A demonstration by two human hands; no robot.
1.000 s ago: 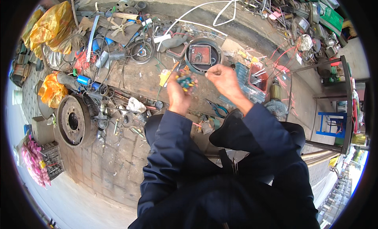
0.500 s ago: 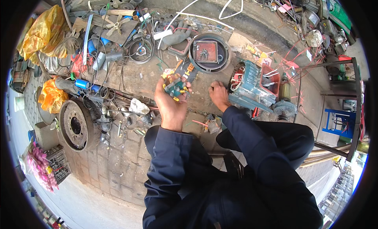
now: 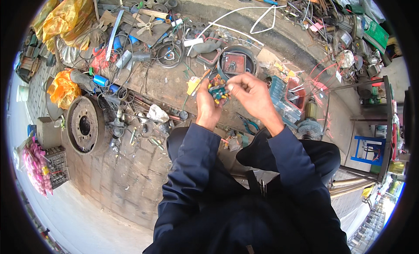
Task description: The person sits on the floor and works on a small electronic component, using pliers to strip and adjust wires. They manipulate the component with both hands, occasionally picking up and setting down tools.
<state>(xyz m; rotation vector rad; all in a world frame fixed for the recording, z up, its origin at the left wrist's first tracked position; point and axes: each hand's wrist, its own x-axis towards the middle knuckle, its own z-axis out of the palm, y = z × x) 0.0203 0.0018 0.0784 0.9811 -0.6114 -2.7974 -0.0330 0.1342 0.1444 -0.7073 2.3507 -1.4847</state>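
Note:
My left hand point(image 3: 207, 106), palm up with fingers curled, cradles a small teal terminal block point(image 3: 217, 93) with yellow and red bits around it. Against its right side, my right hand point(image 3: 253, 94) pinches thumb and forefinger together; what lies between those fingertips is too small to make out. Below the right hand, pliers with blue-and-dark handles point(image 3: 248, 124) lie on the ground. A teal motor housing point(image 3: 276, 93) with an open reddish terminal box point(image 3: 296, 96) stands to the right, white leads sticking out. Beyond my hands, a round dark metal ring point(image 3: 253, 62) surrounds a square reddish tray point(image 3: 234, 63) of small metal parts.
A rusty wheel rim point(image 3: 84, 125) stands at the left, near an orange plastic bag point(image 3: 62, 89). Cables, blue cylinders and a metal fan point(image 3: 149, 25) clutter the far left. A dark metal frame point(image 3: 386, 127) rises at the right, with a blue stand point(image 3: 370, 150) inside it.
My right hand has risen from the ground beside the motor housing and moved left to the terminal block. The pliers now show below it. My left hand has shifted slightly right and farther away.

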